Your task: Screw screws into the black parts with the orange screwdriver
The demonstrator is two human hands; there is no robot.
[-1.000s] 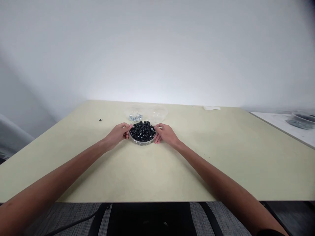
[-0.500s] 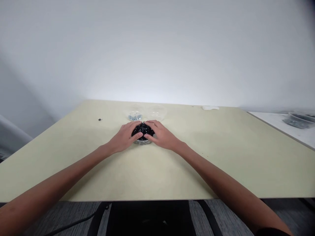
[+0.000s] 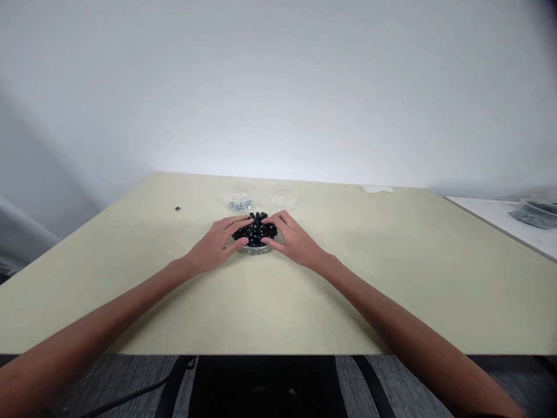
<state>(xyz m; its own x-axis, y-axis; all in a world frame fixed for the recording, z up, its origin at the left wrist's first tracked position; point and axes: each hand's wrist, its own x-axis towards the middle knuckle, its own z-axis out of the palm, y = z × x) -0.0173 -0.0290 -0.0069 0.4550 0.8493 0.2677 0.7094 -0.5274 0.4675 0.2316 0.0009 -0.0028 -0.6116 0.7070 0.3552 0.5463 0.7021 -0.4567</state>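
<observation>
In front of me is a round clear plastic bowl (image 3: 256, 251) heaped with small glossy black pieces (image 3: 256, 233), too small to tell their kind. My left hand (image 3: 217, 241) rests at the left side of the heap, thumb and fingers apart, fingertips on the pieces. At the opposite side, my right hand (image 3: 292, 239) has its fingers bent and its thumb set apart, with the tips touching the heap. No piece shows clearly gripped in either hand. The hands cover both sides of the bowl's rim.
Behind the bowl stand a clear container (image 3: 241, 201) of small silvery-blue bits and another clear container (image 3: 275, 200). A small dark piece (image 3: 178, 208) lies to the left. At the back is a white object (image 3: 376, 189); a tub (image 3: 537, 212) stands on a white surface at right.
My hands have moved slightly apart, showing more of the black pieces between them. The right fingers are now more bent. The camera view has shifted slightly.
</observation>
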